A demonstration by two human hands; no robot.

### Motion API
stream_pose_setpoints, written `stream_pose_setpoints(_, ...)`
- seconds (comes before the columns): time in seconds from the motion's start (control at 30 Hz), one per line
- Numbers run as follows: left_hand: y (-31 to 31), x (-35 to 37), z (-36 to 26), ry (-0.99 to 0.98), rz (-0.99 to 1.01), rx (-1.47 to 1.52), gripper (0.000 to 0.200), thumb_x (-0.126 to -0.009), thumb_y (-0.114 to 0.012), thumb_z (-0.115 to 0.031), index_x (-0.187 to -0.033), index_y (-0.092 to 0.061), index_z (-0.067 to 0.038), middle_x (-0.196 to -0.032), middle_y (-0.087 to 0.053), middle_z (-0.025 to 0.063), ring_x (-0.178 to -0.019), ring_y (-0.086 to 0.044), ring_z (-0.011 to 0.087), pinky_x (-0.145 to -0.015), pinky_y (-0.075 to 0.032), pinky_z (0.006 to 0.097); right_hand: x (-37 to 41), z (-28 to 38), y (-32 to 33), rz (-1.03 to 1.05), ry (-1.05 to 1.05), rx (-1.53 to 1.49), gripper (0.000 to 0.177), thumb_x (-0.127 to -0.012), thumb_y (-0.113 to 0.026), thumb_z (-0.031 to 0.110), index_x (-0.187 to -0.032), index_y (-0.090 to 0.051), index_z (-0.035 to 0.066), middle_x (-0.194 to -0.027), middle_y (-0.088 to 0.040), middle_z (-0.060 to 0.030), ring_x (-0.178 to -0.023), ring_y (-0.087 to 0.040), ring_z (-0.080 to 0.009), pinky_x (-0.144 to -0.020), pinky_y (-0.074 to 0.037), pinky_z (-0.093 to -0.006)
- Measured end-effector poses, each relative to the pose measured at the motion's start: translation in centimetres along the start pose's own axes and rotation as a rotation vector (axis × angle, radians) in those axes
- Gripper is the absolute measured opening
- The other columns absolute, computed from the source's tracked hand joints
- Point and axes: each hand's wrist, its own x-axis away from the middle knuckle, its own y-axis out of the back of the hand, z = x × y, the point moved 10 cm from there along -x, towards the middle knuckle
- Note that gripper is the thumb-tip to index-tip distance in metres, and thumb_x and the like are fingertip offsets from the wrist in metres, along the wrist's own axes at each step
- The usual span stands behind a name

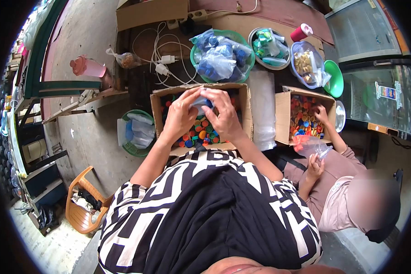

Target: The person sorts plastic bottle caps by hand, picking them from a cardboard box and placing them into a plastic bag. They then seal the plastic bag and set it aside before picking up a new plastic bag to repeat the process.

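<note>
Cardboard box (pixel 247 107), open-topped, is sitting on the ground straight in front of the person, between a green basket with folded plastic (pixel 134 132) on its left and a second cardboard box (pixel 282 116) on its right. Green basin (pixel 233 33) is standing just behind it, carrying clear bags of blue caps (pixel 217 59). Left hand (pixel 180 116) and right hand (pixel 223 116) are hovering together over the nearer box, fingers curling in and pinching a small plastic bag (pixel 202 102) between them above the box's middle. Co-worker's hand (pixel 322 114) is reaching into the second box; the other co-worker's hand (pixel 314 166) is gripping a clear bag (pixel 313 146). Loose bottle caps (pixel 201 132), red, blue, orange and green, are lying in the nearer box under the hands.
</note>
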Motion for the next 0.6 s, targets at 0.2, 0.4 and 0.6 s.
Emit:
stream_pose_setpoints(0.2, 3.0, 1.1, 2.5, -0.007, -0.084, 0.141, 0.062, -0.072, -0.043, 0.011, -0.128, -0.057, -0.008, -0.128, -0.055, 0.0068, -0.061, -0.053, 0.0030, -0.054, -0.048, 0.0182, 0.9, -4.8, 2.3, -0.198, -0.302, -0.073, 0.022, -0.087, -0.057, 0.007, -0.108, -0.059, 0.002, -0.106, -0.059, -0.0125, -0.104, -0.055, -0.0280, -0.092, -0.043, -0.0369)
stream_pose_setpoints(0.4, 8.1, 2.3, 8.4, 0.289, -0.342, 0.486, 0.053, -0.078, -0.042, 0.005, -0.126, -0.058, -0.007, -0.122, -0.059, 0.0044, -0.057, -0.053, 0.0030, -0.050, -0.046, 0.0157, 8.4, -15.8, -3.0, 0.117, -0.477, 0.294, 0.021, -0.082, -0.060, 0.010, -0.102, -0.062, 0.004, -0.106, -0.059, -0.0153, -0.101, -0.054, -0.0341, -0.091, -0.043, -0.0429)
stream_pose_setpoints(0.6, 10.0, 5.5, 15.2, 0.333, -0.489, 0.737, 0.047, -0.086, -0.047, 0.000, -0.132, -0.053, -0.008, -0.116, -0.062, 0.0027, -0.056, -0.054, 0.0047, -0.052, -0.047, 0.0166, 10.5, -16.1, -10.8, 0.375, -0.287, 0.419, 0.029, -0.079, -0.058, 0.004, -0.108, -0.062, 0.006, -0.113, -0.055, -0.0167, -0.105, -0.054, -0.0353, -0.091, -0.046, -0.0432)
